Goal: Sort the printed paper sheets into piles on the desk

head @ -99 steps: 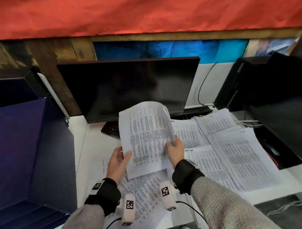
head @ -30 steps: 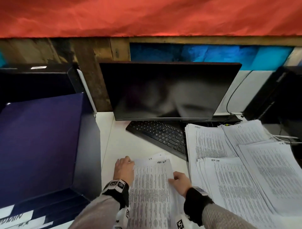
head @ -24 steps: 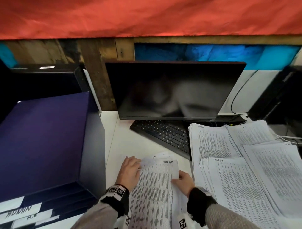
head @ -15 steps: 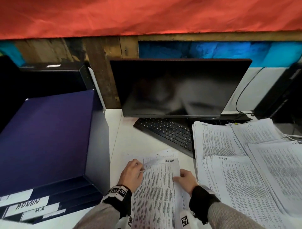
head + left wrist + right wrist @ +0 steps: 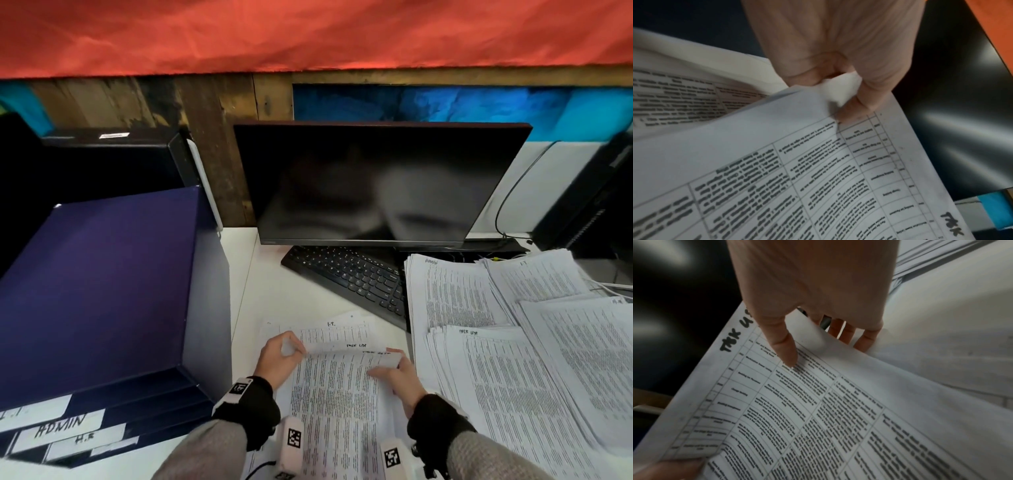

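Note:
A printed sheet (image 5: 337,394) headed with handwriting lies lifted at its far edge over the unsorted stack (image 5: 334,334) at the desk's front. My left hand (image 5: 277,356) pinches the sheet's top left corner (image 5: 840,91) between thumb and curled fingers (image 5: 867,99). My right hand (image 5: 397,377) holds the top right edge, thumb (image 5: 786,347) on the print and the other fingers (image 5: 861,337) curled under the paper (image 5: 818,402). Sorted piles (image 5: 455,291) (image 5: 513,394) (image 5: 589,359) lie to the right.
A dark monitor (image 5: 370,185) stands at the back with a black keyboard (image 5: 349,277) under it, partly covered by a pile. A dark blue tray unit (image 5: 99,291) with labels (image 5: 61,426) fills the left. A black device (image 5: 592,198) sits far right.
Since 3.3 s ago the raised sheaf has come down onto the desk. Over the last second both hands have peeled the top sheet's far edge up off the stack.

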`<state>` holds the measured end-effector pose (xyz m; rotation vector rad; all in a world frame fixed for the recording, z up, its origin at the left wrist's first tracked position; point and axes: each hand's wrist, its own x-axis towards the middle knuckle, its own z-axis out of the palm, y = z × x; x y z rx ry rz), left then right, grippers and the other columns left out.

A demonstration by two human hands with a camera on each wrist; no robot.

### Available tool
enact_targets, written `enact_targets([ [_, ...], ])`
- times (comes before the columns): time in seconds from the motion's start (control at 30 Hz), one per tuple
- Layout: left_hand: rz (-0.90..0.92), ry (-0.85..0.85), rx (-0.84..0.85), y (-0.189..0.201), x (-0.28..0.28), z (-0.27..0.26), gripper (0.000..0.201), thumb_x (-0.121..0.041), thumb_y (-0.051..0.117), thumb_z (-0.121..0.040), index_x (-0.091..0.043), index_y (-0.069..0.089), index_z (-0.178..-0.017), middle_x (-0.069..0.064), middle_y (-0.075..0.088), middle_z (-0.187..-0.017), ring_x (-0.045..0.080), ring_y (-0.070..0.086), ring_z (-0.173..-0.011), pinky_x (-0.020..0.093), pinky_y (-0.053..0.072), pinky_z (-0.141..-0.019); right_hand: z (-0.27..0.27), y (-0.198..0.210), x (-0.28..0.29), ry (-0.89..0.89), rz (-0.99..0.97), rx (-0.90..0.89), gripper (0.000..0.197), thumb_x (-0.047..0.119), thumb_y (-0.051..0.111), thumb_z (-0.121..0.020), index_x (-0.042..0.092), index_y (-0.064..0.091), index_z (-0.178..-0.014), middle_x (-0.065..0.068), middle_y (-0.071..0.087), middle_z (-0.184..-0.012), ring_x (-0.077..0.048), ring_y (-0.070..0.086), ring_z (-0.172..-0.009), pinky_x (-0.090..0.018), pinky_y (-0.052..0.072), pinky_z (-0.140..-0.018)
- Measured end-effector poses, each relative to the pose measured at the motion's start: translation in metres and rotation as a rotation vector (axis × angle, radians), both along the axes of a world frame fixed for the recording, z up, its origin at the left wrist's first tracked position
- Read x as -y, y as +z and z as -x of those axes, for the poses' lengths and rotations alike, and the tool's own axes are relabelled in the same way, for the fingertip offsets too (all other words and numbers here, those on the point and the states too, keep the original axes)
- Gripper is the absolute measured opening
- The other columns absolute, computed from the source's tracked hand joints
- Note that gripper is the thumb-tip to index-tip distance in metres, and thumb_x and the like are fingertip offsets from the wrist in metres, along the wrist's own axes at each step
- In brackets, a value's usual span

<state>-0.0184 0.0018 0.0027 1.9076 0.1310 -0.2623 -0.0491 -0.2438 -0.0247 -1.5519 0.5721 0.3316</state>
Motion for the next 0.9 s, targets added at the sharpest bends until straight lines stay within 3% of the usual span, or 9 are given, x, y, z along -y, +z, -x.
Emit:
enact_targets([
  [0.1, 0.068, 0.015, -0.050, -0.008, 0.002, -0.004, 0.023, 0.004, 0.057, -0.081, -0.018, 0.055, -0.077, 0.000, 0.060, -0.082, 0.020, 0.056, -0.087, 0.027, 0.043, -0.077, 0.003, 0.009, 0.004, 0.054, -0.003, 0.032, 0.028, 0.003, 0.070, -0.075, -0.002, 0.059, -0.101, -0.012, 0.068, -0.095, -0.027, 0.063, -0.096, -0.027, 0.046, -0.069],
  [0.17, 0.128, 0.135, -0.085, -0.017, 0.003, -0.009, 0.027, 0.001, 0.054, -0.083, -0.021, 0.052, -0.099, 0.003, 0.059, -0.103, 0.023, 0.056, -0.100, 0.036, 0.047, -0.092, 0.004, 0.009, 0.008, 0.072, 0.034, 0.047, 0.012, -0.003, 0.062, -0.084, 0.001, 0.051, -0.085, -0.011, 0.060, -0.084, -0.028, 0.057, -0.087, -0.035, 0.046, -0.078],
  [0.23, 0.077, 0.301, -0.117, -0.028, 0.001, -0.018, 0.035, -0.003, 0.049, -0.087, -0.016, 0.050, -0.120, 0.009, 0.054, -0.123, 0.027, 0.051, -0.115, 0.040, 0.040, -0.103, 0.003, 0.001, 0.014, 0.097, 0.118, 0.076, 0.018, -0.008, 0.053, -0.086, 0.009, 0.050, -0.084, -0.012, 0.059, -0.083, -0.026, 0.055, -0.084, -0.038, 0.047, -0.075],
  [0.37, -0.050, 0.394, -0.310, -0.051, -0.006, -0.029, 0.047, -0.010, 0.043, -0.092, -0.008, 0.040, -0.138, 0.012, 0.045, -0.142, 0.031, 0.046, -0.126, 0.039, 0.036, -0.108, 0.005, -0.003, 0.020, 0.162, 0.333, 0.099, 0.023, -0.008, 0.049, -0.086, 0.014, 0.054, -0.086, -0.006, 0.057, -0.069, -0.012, 0.047, -0.052, -0.016, 0.040, -0.047],
  [0.47, 0.004, 0.367, -0.364, -0.063, -0.009, -0.031, 0.045, -0.012, 0.045, -0.091, -0.011, 0.044, -0.136, 0.010, 0.047, -0.139, 0.031, 0.048, -0.123, 0.042, 0.039, -0.106, 0.007, -0.011, 0.023, 0.213, 0.445, 0.097, 0.020, 0.002, 0.059, -0.084, 0.020, 0.052, -0.091, 0.001, 0.051, -0.080, -0.002, 0.039, -0.057, -0.009, 0.029, -0.050],
  [0.57, 0.051, 0.332, -0.346, -0.063, -0.009, -0.029, 0.038, -0.012, 0.050, -0.090, -0.014, 0.054, -0.128, 0.008, 0.054, -0.134, 0.028, 0.050, -0.121, 0.043, 0.039, -0.107, 0.008, -0.011, 0.023, 0.236, 0.487, 0.094, 0.026, 0.005, 0.063, -0.084, 0.025, 0.053, -0.095, 0.000, 0.054, -0.093, -0.013, 0.050, -0.074, -0.011, 0.037, -0.058],
  [0.7, 0.067, 0.329, -0.341, -0.058, -0.006, -0.027, 0.056, -0.017, 0.058, -0.085, -0.017, 0.042, -0.138, 0.008, 0.051, -0.133, 0.030, 0.051, -0.119, 0.041, 0.043, -0.103, 0.008, -0.008, 0.022, 0.264, 0.478, 0.090, 0.027, 0.006, 0.064, -0.083, 0.026, 0.057, -0.099, -0.005, 0.062, -0.105, -0.015, 0.056, -0.081, -0.008, 0.039, -0.060],
  [0.83, 0.165, 0.325, -0.336, -0.053, -0.008, -0.030, 0.048, -0.014, 0.062, -0.083, -0.018, 0.051, -0.129, 0.020, 0.064, -0.109, 0.027, 0.063, -0.085, 0.034, 0.051, -0.071, 0.010, -0.004, 0.021, 0.254, 0.412, 0.092, 0.027, 0.002, 0.064, -0.083, 0.026, 0.060, -0.096, -0.001, 0.062, -0.095, -0.010, 0.051, -0.063, -0.010, 0.041, -0.052],
  [0.9, 0.107, 0.300, -0.206, -0.049, -0.006, -0.026, 0.028, -0.014, 0.064, -0.085, -0.024, 0.063, -0.111, 0.013, 0.067, -0.105, 0.020, 0.062, -0.084, 0.028, 0.048, -0.077, 0.010, -0.002, 0.021, 0.247, 0.403, 0.108, 0.027, 0.001, 0.064, -0.082, 0.026, 0.060, -0.092, 0.002, 0.061, -0.087, -0.011, 0.049, -0.057, -0.012, 0.040, -0.050],
])
